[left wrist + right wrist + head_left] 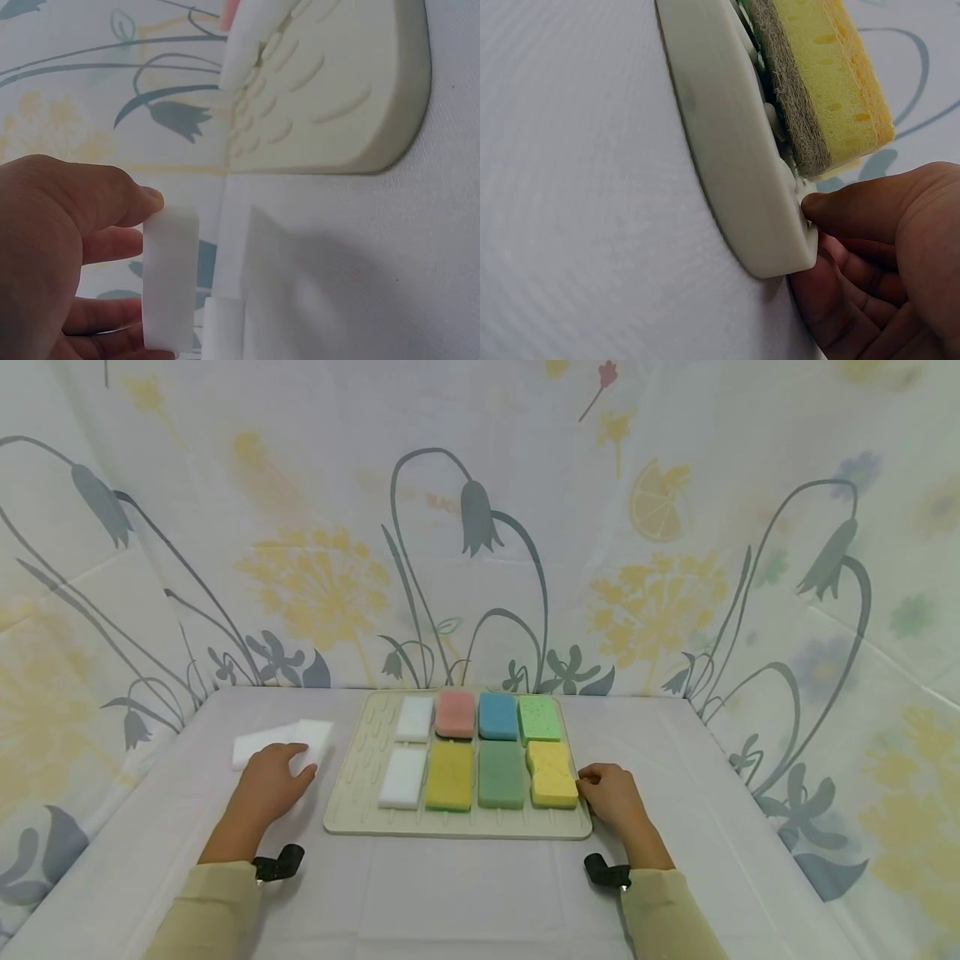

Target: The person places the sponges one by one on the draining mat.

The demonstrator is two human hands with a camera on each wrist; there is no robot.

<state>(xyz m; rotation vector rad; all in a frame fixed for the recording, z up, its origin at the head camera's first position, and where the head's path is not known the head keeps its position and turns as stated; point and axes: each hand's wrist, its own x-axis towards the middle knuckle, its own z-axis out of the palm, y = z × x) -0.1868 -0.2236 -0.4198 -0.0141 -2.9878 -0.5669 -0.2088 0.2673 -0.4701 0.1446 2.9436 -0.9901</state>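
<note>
white sponge (171, 277) pinched in left hand (272, 781) grip

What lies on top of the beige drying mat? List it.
On the drying mat: two white sponges, a pink, a blue, a light green, a dark green and two yellow sponges. Their undersides are hidden.

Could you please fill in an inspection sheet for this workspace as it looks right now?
Surface: table under a pale cloth.
Job's things: beige drying mat carrying eight sponges; yellow sponge at its front right corner; two white sponges lying off the mat.
Clutter: nothing seen.
Grips: left hand holds a white sponge; right hand pinches the mat's corner.
Cables: nothing seen.
Surroundings: floral curtain.
</note>
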